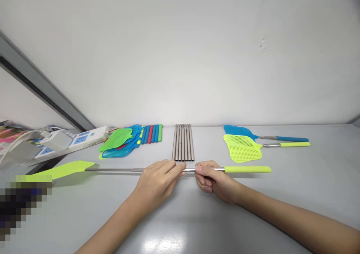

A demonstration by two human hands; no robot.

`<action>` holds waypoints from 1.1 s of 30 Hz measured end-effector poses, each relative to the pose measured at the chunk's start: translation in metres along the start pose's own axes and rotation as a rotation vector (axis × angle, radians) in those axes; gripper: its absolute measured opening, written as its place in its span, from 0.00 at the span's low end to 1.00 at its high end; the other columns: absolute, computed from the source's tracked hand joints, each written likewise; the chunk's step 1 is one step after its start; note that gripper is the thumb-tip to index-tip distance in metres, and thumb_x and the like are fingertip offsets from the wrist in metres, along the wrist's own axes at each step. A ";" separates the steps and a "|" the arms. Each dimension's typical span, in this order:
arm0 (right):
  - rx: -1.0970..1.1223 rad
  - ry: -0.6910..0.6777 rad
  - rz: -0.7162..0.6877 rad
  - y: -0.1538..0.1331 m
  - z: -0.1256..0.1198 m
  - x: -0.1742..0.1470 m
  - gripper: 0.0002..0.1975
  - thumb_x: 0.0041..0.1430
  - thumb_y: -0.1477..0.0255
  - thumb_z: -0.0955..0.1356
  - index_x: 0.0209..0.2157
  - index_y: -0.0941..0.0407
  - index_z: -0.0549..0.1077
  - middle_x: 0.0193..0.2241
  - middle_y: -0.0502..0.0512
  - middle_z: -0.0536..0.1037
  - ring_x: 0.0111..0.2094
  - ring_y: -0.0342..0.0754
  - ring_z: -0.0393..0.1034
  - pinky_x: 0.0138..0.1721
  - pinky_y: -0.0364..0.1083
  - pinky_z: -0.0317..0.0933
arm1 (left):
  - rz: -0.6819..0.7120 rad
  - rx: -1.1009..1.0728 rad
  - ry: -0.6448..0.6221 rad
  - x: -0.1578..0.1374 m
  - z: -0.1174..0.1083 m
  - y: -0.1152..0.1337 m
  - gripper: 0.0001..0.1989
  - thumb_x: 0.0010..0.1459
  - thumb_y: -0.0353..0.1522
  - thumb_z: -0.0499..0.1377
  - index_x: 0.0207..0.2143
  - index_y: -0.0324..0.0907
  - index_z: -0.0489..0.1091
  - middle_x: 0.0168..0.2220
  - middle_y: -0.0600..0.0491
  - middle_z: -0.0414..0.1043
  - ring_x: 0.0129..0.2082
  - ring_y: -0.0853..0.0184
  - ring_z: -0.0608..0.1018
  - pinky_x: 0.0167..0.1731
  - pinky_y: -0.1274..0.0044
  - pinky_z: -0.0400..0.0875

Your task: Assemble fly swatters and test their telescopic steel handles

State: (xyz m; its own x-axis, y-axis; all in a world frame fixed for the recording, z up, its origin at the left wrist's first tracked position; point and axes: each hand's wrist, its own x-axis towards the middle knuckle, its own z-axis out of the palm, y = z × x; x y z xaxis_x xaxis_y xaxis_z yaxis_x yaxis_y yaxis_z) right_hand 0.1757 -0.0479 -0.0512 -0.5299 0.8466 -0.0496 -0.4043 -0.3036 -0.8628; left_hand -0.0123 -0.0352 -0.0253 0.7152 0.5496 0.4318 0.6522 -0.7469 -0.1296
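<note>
A pale wall is seen at the back, with a shiny gray table set in front of it. Over the table, a long lime swatter is held sideways by both hands. Its metal rod is gripped from above by the left hand, with the fingers bent over it. Just beside, the rod is pinched by the right hand, thumb on top and fingers curled below – only a small gap is left between the hands.

The flat head is stretched out well to the left of the left hand, and the lime handle is stuck out past the right one. The swatter is likely light. The rod looks stiff but smooth, so it may be slippery; the head looks thin and bendy. It is best held by the thick metal or the handle, not by the head.

Just beyond the hands, metal tubes are lined up. Farther left, small colored sticks are laid in a row by piled swatter heads – then a power strip. Beyond the right hand, to its right, a blue swatter and a short lime swatter are laid side by side.
</note>
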 end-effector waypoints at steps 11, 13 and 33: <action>0.000 0.011 -0.004 0.001 0.000 0.001 0.16 0.52 0.67 0.64 0.15 0.59 0.60 0.10 0.42 0.50 0.13 0.35 0.44 0.16 0.40 0.35 | -0.003 0.003 0.002 0.000 0.000 -0.001 0.10 0.60 0.31 0.46 0.36 0.42 0.66 0.22 0.57 0.63 0.23 0.73 0.66 0.23 0.80 0.57; 0.001 0.014 -0.003 0.001 0.000 0.001 0.16 0.53 0.67 0.64 0.15 0.59 0.60 0.10 0.42 0.50 0.13 0.35 0.45 0.16 0.40 0.36 | -0.005 0.001 0.001 0.001 0.000 -0.001 0.10 0.60 0.31 0.46 0.37 0.42 0.66 0.22 0.57 0.63 0.23 0.73 0.66 0.23 0.80 0.57; -0.003 0.014 0.006 0.001 -0.001 0.000 0.17 0.53 0.67 0.64 0.15 0.59 0.59 0.10 0.42 0.50 0.13 0.35 0.45 0.16 0.40 0.35 | 0.016 0.038 0.019 0.000 0.000 -0.003 0.10 0.59 0.31 0.47 0.37 0.42 0.67 0.21 0.57 0.63 0.22 0.72 0.65 0.23 0.80 0.56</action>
State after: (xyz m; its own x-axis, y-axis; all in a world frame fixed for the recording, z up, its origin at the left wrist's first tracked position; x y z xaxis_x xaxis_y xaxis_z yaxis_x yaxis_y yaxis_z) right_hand 0.1757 -0.0477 -0.0528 -0.5218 0.8508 -0.0619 -0.3987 -0.3074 -0.8640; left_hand -0.0138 -0.0330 -0.0245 0.7211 0.5298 0.4465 0.6498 -0.7407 -0.1706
